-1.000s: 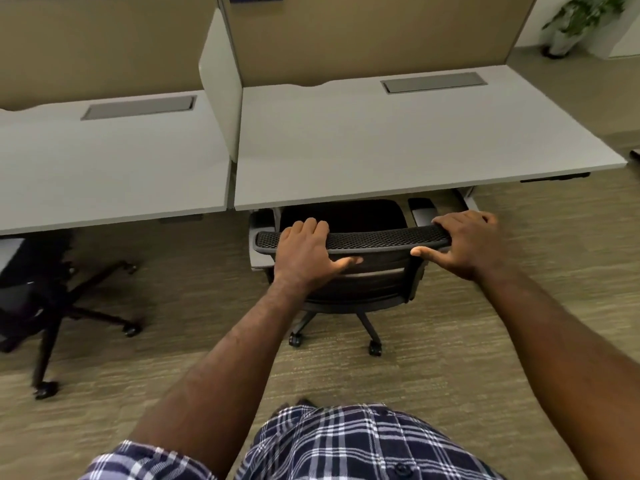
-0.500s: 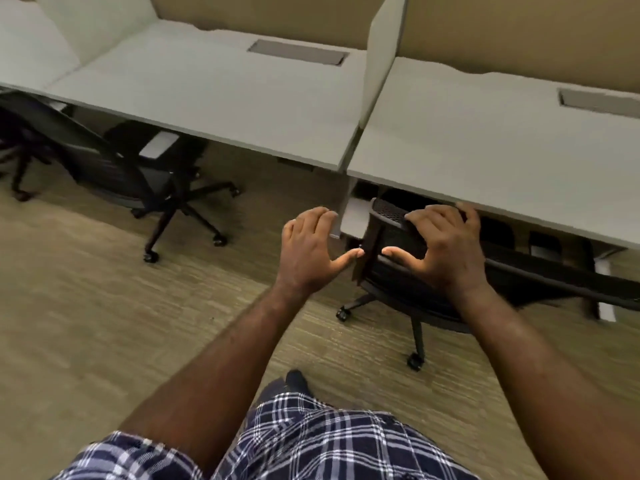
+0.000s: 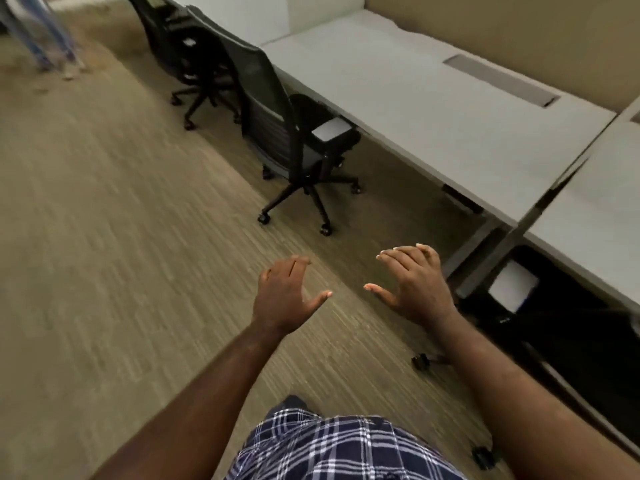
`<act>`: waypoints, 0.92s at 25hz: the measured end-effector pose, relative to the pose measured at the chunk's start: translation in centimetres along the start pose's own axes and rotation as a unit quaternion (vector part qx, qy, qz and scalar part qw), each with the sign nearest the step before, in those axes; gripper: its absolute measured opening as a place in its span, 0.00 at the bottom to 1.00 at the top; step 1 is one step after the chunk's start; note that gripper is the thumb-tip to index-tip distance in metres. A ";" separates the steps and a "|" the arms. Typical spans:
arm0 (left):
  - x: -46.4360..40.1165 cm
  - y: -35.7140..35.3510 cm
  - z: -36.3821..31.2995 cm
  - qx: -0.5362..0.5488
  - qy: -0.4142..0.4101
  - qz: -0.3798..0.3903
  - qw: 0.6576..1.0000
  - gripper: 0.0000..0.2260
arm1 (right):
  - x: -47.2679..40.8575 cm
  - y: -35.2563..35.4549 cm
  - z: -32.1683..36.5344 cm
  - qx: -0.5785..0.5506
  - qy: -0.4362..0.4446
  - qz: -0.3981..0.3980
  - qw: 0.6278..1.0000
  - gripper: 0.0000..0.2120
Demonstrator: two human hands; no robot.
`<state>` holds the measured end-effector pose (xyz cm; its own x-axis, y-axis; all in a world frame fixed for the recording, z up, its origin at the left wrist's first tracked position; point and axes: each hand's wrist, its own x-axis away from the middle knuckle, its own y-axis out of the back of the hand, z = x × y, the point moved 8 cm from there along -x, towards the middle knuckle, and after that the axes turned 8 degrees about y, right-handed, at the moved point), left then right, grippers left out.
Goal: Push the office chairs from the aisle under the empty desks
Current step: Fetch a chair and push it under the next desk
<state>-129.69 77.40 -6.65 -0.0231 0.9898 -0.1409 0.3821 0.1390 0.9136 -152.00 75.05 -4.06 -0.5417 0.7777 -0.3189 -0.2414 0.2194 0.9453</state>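
My left hand [image 3: 284,299] and my right hand [image 3: 412,285] hover open over the carpet, fingers spread, holding nothing. A black mesh-back office chair [image 3: 277,123] stands ahead in the aisle, its back toward me and its seat just short of the grey desk [image 3: 433,109]. A second black chair [image 3: 180,46] stands further along the same row. At the right edge, another black chair [image 3: 561,327] sits pushed under the neighbouring desk [image 3: 588,216], with its white armrest pad showing.
Tan partition panels [image 3: 519,36] run behind the desks. Beige striped carpet [image 3: 104,237] fills the aisle to the left. A person's legs [image 3: 45,32] stand blurred at the far top left. My plaid shirt fills the bottom edge.
Both hands have come off the back of the chair now under the right desk. My view has swung left along the aisle, bringing two more chairs into sight.
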 end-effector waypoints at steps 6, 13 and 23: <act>0.9 4.3 18.8 -0.021 0.145 -0.010 0.989 0.32 | -13.7 -8.9 9.9 -0.065 0.090 0.086 0.990 0.31; -3.4 7.4 31.5 -0.022 0.253 -0.030 0.967 0.32 | -27.6 -17.1 16.0 -0.115 0.163 0.141 0.970 0.31; -18.8 11.2 45.4 -0.036 0.355 -0.053 0.933 0.31 | -54.0 -26.4 19.2 -0.136 0.248 0.171 0.944 0.31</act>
<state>-83.06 58.88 -11.13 -0.6723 0.7395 0.0325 0.2804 0.2138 0.9358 -100.89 38.62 -10.52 -0.9192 0.3900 -0.0548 -0.1455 -0.2070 0.9675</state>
